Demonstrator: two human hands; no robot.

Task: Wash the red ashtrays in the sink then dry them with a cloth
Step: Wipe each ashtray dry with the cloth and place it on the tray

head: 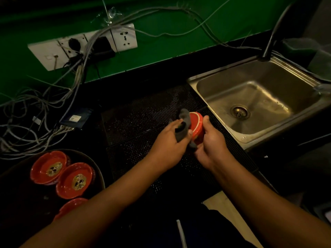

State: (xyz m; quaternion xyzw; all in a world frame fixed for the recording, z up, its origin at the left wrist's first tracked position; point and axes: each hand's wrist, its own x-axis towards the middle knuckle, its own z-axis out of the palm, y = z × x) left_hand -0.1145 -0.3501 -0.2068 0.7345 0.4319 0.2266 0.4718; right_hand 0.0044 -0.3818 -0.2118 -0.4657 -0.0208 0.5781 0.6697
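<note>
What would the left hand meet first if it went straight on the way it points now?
Most likely the red ashtray held by the right hand; the grey cloth that the left hand grips seems pressed against it.

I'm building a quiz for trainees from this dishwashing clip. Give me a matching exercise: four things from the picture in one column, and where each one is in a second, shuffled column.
Column one
1. grey cloth
2. ashtray being wiped
3. sink
4. round tray

Column two
A. gripped by the right hand
B. set in the counter at the right, drain showing
C. gripped in the left hand
D. at the lower left, carrying other red ashtrays

Pairs: 1-C, 2-A, 3-B, 4-D.
</note>
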